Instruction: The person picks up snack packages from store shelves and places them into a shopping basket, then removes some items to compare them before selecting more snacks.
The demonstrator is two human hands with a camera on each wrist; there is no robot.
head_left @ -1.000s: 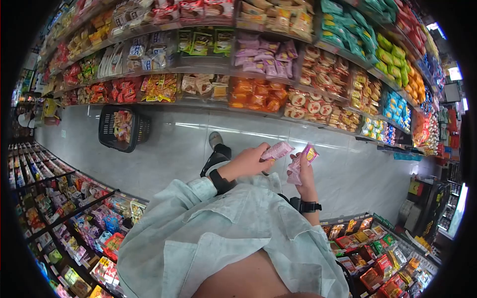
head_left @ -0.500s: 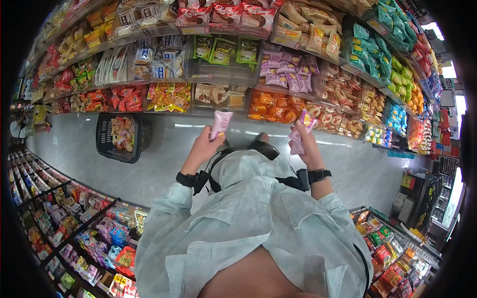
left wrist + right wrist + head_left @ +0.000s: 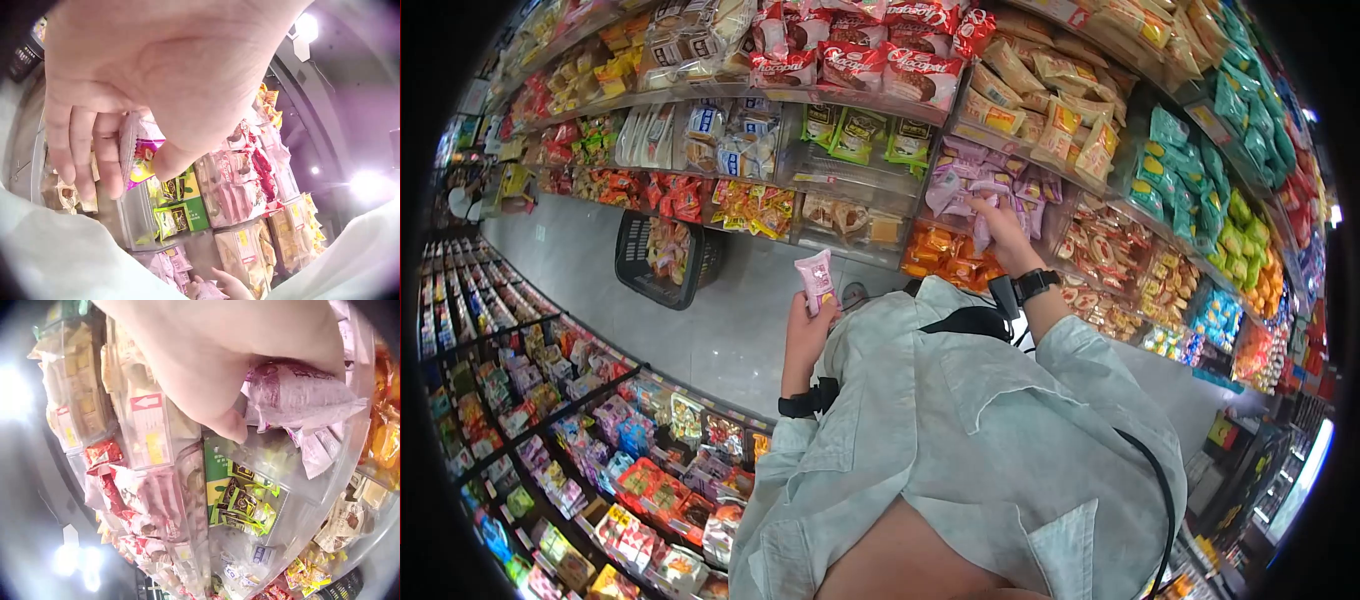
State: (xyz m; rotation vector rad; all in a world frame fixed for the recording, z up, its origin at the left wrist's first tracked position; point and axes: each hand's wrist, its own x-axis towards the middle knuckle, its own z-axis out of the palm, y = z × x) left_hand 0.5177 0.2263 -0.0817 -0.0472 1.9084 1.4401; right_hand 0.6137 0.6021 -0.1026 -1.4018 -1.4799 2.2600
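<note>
My left hand (image 3: 803,340) pinches a pink-purple snack packet (image 3: 814,275) upright between thumb and fingers, in front of the lower shelves. Part of that packet shows between the thumb and fingers in the left wrist view, the rest hidden by the hand. My right hand (image 3: 1008,238) is at the bin of purple packets (image 3: 1041,188). It grips a pale purple snack packet (image 3: 300,397), whose crimped end sticks out past the fingers in the right wrist view. More purple packets lie close beneath it.
A black basket (image 3: 632,262) with several snack packets stands on the floor at left. Around the purple bin are orange packets (image 3: 930,250), green packets (image 3: 858,138) and red Chocopal packets (image 3: 855,68). Another display of packaged goods (image 3: 665,490) runs behind the person at lower left.
Both hands have parted. The right hand has moved with its packet up to the purple bin. The left hand has moved leftward, still holding its packet, and the body has come closer to the shelves.
</note>
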